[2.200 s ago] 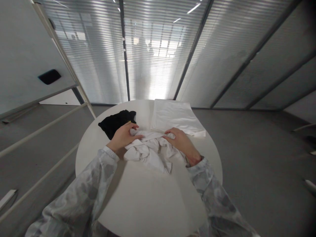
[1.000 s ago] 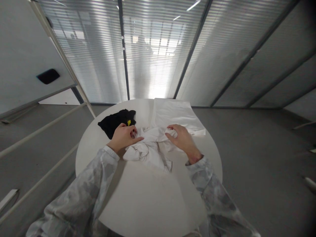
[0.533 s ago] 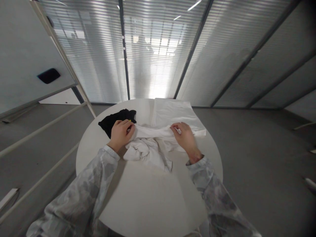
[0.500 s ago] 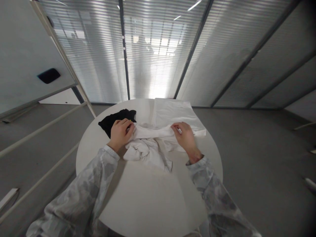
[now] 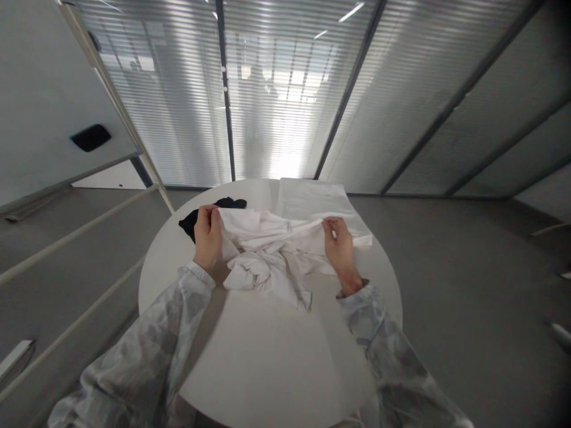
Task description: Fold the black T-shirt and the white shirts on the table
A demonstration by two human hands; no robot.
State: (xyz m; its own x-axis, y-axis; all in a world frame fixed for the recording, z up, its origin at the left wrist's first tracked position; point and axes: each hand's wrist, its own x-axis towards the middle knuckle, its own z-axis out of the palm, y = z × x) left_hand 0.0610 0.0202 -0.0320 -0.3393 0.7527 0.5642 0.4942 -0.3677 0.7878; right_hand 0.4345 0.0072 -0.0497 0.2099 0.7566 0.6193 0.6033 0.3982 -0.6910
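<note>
A crumpled white garment lies in the middle of a round white table. My left hand is closed on its upper left edge. My right hand is closed on its upper right edge. Between the two hands the top edge is lifted off the table and pulled wide, while the rest of the cloth hangs bunched below. A black garment lies behind my left hand, partly hidden by the raised white cloth.
A folded white cloth lies flat at the far right of the table. Glass walls with blinds stand behind the table. A white railing runs along the left, over grey floor.
Both hands have taken hold of the white garment's top edge, lifted it and drawn apart, so the edge is stretched wider and higher. The raised cloth now hides more of the black garment.
</note>
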